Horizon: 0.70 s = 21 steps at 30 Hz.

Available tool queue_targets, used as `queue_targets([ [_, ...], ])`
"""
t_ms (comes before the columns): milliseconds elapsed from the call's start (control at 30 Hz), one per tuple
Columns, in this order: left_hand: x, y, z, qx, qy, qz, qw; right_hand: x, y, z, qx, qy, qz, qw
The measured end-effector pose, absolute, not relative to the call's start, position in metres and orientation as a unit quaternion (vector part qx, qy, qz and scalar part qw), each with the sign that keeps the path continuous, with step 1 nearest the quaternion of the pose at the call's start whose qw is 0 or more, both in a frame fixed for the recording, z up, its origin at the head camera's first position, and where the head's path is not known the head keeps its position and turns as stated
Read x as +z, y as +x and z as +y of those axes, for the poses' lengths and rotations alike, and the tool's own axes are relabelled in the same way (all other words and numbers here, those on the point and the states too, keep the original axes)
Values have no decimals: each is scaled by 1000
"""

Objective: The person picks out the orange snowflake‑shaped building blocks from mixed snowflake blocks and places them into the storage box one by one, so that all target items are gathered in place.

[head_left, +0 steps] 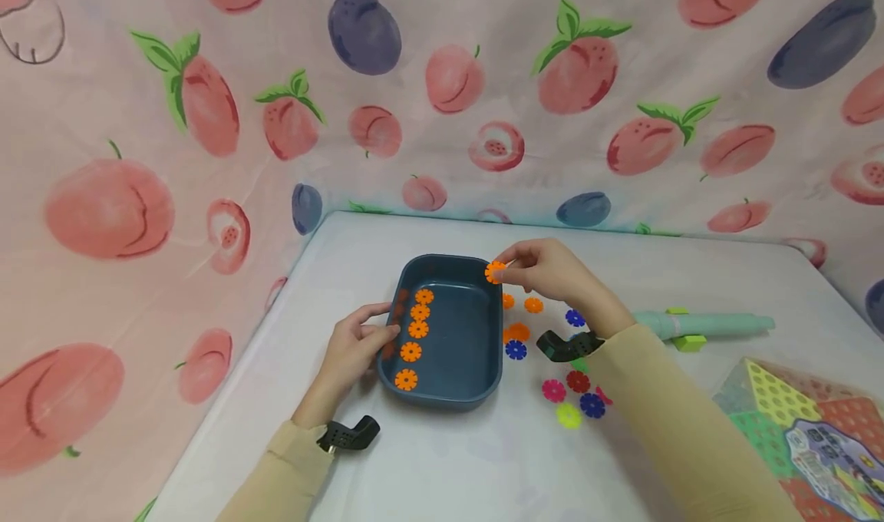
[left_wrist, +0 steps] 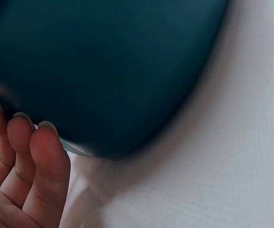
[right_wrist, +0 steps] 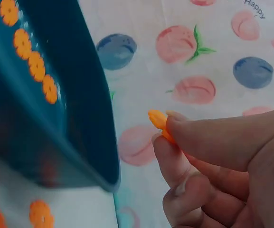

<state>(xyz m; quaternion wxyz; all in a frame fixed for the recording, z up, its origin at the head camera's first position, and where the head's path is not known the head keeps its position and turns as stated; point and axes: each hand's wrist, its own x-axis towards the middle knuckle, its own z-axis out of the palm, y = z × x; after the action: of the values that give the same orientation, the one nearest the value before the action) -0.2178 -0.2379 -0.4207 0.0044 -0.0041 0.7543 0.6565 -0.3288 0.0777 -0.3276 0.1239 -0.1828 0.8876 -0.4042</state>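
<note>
A dark blue rectangular tub (head_left: 449, 399) stands on the white table, with a column of several orange notched plastic discs (head_left: 418, 328) lying along its left side. My left hand (head_left: 355, 345) grips the tub's left wall, thumb over the rim; in the left wrist view its fingertips (left_wrist: 46, 147) press the outside. My right hand (head_left: 552, 276) pinches one orange notched disc (head_left: 494, 272) between thumb and forefinger above the tub's far right corner. In the right wrist view that held disc (right_wrist: 159, 120) is seen nearly edge-on, apart from the tub wall.
Right of the tub lie loose orange discs (head_left: 533, 305), a blue disc (head_left: 515, 350), a pink disc (head_left: 553, 390) and a yellow disc (head_left: 569, 415). Farther right are a pale green tube-like object (head_left: 725, 324) and a clear package of coloured pieces (head_left: 773, 430). Fruit-print cloth (head_left: 428, 153) borders the table.
</note>
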Motion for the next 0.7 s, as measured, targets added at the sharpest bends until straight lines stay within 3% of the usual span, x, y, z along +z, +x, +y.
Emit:
queue_targets([
  [333,-422,-219,-239,656,-13,755,0,-334,-345,32,-353,-199,907,115],
  [700,-422,-220,-237,650,-10,760,1,-334,-356,1,-299,-201,918,163],
])
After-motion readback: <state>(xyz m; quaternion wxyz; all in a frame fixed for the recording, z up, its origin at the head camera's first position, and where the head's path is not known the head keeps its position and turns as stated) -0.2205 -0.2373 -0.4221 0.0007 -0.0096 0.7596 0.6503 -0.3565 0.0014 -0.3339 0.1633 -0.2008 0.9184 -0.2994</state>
